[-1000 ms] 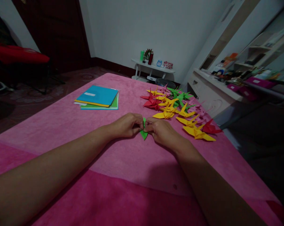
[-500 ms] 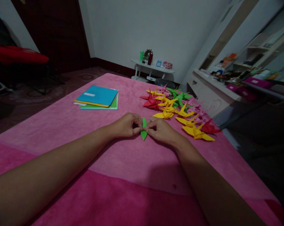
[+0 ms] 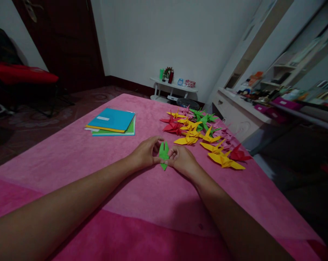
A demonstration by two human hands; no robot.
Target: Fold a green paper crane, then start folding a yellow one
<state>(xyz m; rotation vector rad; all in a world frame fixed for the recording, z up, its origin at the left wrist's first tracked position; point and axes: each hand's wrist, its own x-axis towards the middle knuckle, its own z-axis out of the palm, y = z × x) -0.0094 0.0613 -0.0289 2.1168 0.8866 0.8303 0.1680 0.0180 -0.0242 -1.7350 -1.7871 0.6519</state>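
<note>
A small folded green origami paper (image 3: 164, 150) stands between my hands over the pink cloth. Its top end is split into two points by a narrow slit, and its lower end tapers to one point. My left hand (image 3: 147, 152) grips its left side, thumb low on the paper and fingers curled behind. From the right, my right hand (image 3: 182, 159) pinches the lower part, its fingers curled and its thumb near the left thumb. Fingertips hide part of the paper's edges. To the right of my hands lie several folded paper cranes, among them a yellow crane (image 3: 225, 160).
A stack of coloured paper (image 3: 112, 119), blue on top, lies at the back left of the pink-covered surface (image 3: 126, 203). Red cranes (image 3: 172, 127) and green cranes (image 3: 204, 117) sit among the others. Beyond are a white shelf (image 3: 175, 85) and a cluttered dresser (image 3: 240, 112).
The green paper, narrow and upright before, now shows a wider face with a split top. My fingers have shifted, thumbs lower on it. The whole view has tilted slightly upward.
</note>
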